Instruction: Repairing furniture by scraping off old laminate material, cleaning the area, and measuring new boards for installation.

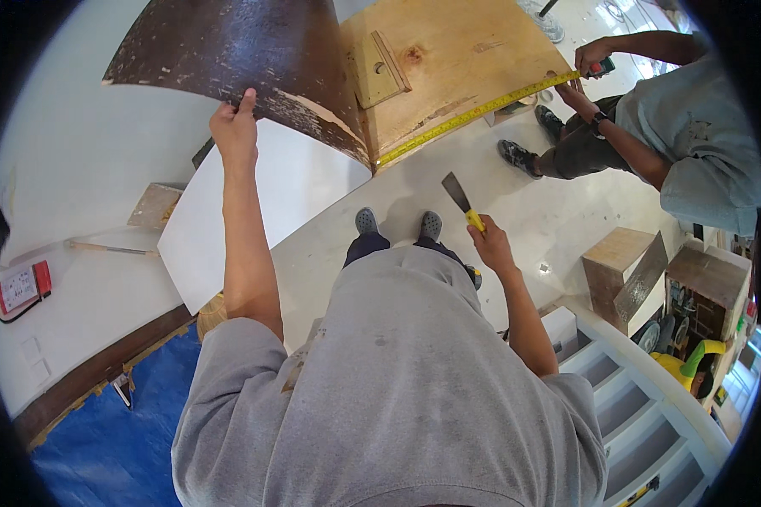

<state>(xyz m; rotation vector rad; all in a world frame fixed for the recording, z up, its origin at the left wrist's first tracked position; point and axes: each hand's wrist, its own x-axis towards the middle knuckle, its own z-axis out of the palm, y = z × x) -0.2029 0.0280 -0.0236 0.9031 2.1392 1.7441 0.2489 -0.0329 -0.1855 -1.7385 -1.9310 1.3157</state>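
My left hand (234,131) grips the lower edge of a dark brown wooden panel (237,42), thumb on top. The panel's finish is worn and chipped along that edge. My right hand (492,247) is closed round the yellow handle of a putty knife (458,194), its metal blade pointing up and away from me. Beside the dark panel lies a light plywood board (448,63) with a small wooden block (380,72) on it. A yellow tape measure (473,114) stretches along the board's near edge, its case in a co-worker's hand at the right.
A co-worker in a grey shirt (702,127) stands at the right. Below the dark panel is a white board (287,186). At lower right are a wooden box (621,270) and a white slatted frame (643,406). Blue sheeting (135,422) covers the lower left.
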